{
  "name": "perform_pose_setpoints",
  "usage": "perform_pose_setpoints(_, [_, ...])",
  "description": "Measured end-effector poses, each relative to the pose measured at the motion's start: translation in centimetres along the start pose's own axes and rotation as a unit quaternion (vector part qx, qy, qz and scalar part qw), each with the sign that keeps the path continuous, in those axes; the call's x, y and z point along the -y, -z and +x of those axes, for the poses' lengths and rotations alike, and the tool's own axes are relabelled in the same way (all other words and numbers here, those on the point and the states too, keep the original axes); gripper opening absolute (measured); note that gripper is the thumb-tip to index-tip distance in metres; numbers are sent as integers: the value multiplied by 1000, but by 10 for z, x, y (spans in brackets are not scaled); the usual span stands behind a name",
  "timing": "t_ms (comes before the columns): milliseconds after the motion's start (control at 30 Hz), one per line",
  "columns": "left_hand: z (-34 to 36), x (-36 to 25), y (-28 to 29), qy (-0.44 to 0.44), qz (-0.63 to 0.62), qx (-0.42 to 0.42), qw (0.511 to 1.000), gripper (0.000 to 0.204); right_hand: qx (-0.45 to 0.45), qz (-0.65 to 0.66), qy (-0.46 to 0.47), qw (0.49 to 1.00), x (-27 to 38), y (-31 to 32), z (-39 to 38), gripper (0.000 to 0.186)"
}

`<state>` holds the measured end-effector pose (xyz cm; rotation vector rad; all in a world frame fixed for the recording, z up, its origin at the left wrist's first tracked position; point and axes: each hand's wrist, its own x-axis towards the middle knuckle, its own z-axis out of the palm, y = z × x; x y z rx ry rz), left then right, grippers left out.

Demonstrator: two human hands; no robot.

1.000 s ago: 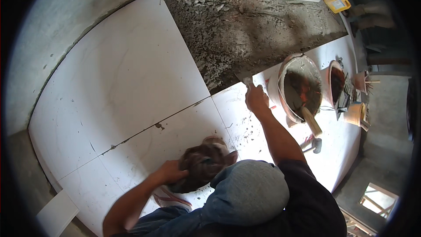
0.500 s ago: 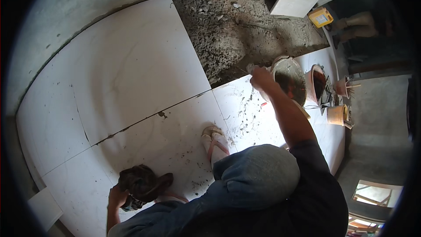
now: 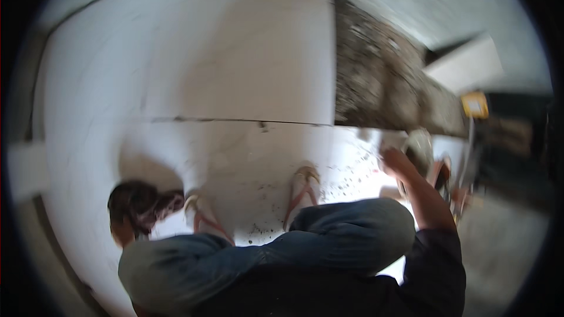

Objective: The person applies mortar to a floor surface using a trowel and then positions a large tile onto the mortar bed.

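Note:
A dark, crumpled cloth point(image 3: 141, 202) hangs bunched from my left hand point(image 3: 122, 232), low over the white floor tiles at the left. Part of that hand is hidden behind the cloth and my knee. My right arm reaches out to the right, and my right hand point(image 3: 398, 163) is closed beside a round bucket point(image 3: 419, 151) with grey mortar smeared on it. Motion blur hides what its fingers grip. Large white tiles point(image 3: 247, 53) lie before me, with a dark joint between them.
Rough, bare mortar bed point(image 3: 376, 64) borders the tiles at the right. Farther off are a leaning tile point(image 3: 467, 64) and a yellow jerrycan point(image 3: 474, 105). Another bucket point(image 3: 442, 171) stands past the first. Dark crumbs dot the tiles around my sandalled feet point(image 3: 304, 191).
The whole view has turned, blurring the picture; the mortar bed and buckets now sit farther right. Both my feet now show more fully. The cloth remains in my left hand.

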<state>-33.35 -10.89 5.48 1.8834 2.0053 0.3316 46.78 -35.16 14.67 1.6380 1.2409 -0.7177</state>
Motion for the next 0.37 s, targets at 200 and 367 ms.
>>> perform_pose_setpoints(200, [-2, -25, -86, 178, 182, -64, 965, 60, -297, 210, 217, 906, 100, 214, -47, 40])
perform_pose_setpoints(367, [-20, -49, -78, 211, 93, -112, 967, 63, -319, 126, 348, 872, 280, 326, 24, 50])
